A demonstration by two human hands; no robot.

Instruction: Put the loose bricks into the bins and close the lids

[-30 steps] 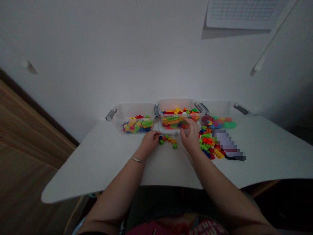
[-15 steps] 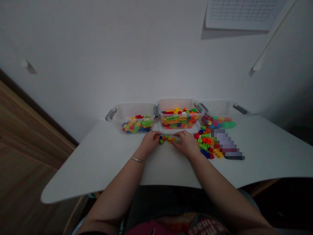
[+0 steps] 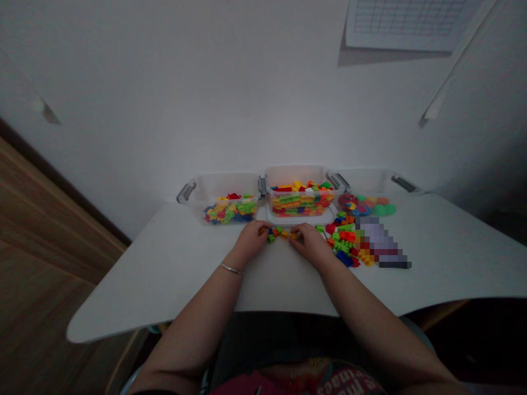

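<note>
- One brick row (image 3: pixel 281 233) lies on the table (image 3: pixel 185 269), just in front of the middle bin (image 3: pixel 302 169), near side, about centred on it.
- Row's long axis runs left-right, parallel to the bin's front wall; green, orange and blue pieces can be made out, but the count is too small to tell.
- Both hands are on it, one per end, neither nearer than the other.
- Left hand (image 3: pixel 251 242): in front of the bin's left corner, knuckles up, fingers curled onto the row's left end. Touching; can't tell if it's a real pinch.
- Right hand (image 3: pixel 309 244): in front of the bin's right half, palm down, fingers bent toward the row's right end at an orange piece. Half closed; grip can't be told either.
- Forearms come in from the near table edge and converge on the row; bracelet (image 3: pixel 231 269) on the left wrist.
- Loose pile (image 3: pixel 345 241) sits front-right of the bin, just beside the right hand, not touching it.
- Left bin (image 3: pixel 193 186) and right bin (image 3: pixel 382 176) flank the middle one.
</note>
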